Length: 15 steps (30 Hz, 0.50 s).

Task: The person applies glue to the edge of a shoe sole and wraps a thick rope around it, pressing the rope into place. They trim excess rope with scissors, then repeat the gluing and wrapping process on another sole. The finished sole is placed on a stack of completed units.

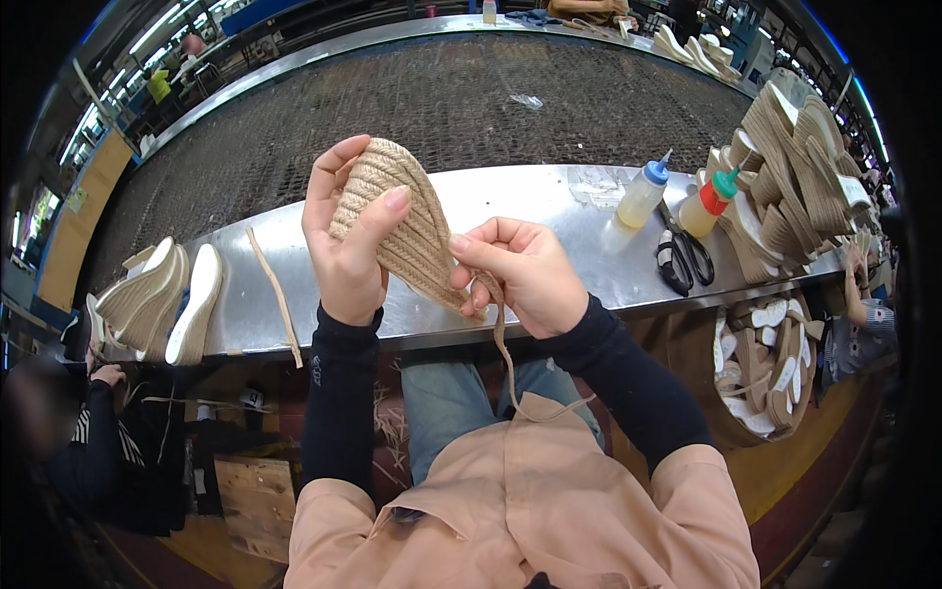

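Observation:
A wedge shoe sole [407, 231] wrapped in tan braided rope is tilted up over the metal bench. My left hand [348, 226] is closed round its wide end, thumb across the ribbed side and fingers behind. At the narrow end, my right hand [525, 270] pinches a thin tan strip [502, 339] between thumb and fingers, close against the sole's edge. The strip's loose end hangs down and curls over my lap. Whether the strip's upper end is fixed to the sole is hidden by my fingers.
On the bench [491, 191] stand two squeeze bottles, one blue-capped [643, 196] and one green-capped [708, 204], beside black-handled scissors [677, 263]. Wedge soles pile at right [800, 177] and left [147, 299]. A loose strip [275, 294] lies left. A round bin [760, 368] holds more soles. Beyond runs a dark mesh conveyor [422, 108].

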Available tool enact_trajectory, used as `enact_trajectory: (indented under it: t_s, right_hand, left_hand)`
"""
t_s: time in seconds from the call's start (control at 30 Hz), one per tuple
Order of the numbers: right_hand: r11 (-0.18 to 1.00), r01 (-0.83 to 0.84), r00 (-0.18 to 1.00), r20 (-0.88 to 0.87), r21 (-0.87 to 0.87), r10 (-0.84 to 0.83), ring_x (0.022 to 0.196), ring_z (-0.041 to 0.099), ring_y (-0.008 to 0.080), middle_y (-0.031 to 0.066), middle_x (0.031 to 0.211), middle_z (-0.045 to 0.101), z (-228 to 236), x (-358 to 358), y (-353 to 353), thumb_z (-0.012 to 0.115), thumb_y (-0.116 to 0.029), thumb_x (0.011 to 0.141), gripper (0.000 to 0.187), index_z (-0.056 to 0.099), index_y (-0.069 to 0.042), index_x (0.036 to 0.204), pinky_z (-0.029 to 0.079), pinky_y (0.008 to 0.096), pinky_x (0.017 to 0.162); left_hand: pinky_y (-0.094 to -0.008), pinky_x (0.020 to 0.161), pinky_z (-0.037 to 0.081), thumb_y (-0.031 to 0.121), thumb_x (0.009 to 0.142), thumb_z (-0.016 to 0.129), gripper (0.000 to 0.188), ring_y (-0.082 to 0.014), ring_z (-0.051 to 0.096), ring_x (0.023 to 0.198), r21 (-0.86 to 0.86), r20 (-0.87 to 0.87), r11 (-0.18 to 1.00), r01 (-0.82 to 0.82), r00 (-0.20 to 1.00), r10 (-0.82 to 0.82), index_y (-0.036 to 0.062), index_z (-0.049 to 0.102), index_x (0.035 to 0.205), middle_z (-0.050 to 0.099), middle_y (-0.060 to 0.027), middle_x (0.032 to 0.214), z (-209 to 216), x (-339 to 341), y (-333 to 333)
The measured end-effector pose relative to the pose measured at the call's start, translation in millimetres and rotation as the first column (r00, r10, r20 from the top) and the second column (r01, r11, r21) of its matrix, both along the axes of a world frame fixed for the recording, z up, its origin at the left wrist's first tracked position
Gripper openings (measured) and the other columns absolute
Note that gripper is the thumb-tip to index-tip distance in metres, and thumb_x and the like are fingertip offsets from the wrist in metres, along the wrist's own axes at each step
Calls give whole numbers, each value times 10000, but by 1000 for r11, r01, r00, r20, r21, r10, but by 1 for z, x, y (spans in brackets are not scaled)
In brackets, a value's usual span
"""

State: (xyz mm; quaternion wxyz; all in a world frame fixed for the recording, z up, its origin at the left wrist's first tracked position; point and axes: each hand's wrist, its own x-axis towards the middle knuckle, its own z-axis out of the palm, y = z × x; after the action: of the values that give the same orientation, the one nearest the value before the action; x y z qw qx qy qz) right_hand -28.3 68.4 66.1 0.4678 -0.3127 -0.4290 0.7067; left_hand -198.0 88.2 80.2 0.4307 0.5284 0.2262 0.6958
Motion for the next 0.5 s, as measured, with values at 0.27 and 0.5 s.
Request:
enact_trajectory:
  t_s: [0.27,0.5]
  right_hand:
    - [1000,4,999,43,4,-4,488,584,92,110,721,648,-5,3,-4,639,-106,882,147,550,10,882,532,240,476]
    - [1000,9,1000,1,-20,-9,459,561,87,97,678,628,-7,1,-5,638,-96,878,153,526,7,856,522,241,454]
  left_hand:
    - [-255,809,487,37,756,651,484,-139,598,897,0,9,1000,16,1000,-16,-31,460,1195,582,-113,1021,2,1,2]
    - [-256,804,489,42,750,660,495,-135,595,896,1,-9,1000,4,1000,-4,-33,462,1197,580,-113,1027,2,4,-2]
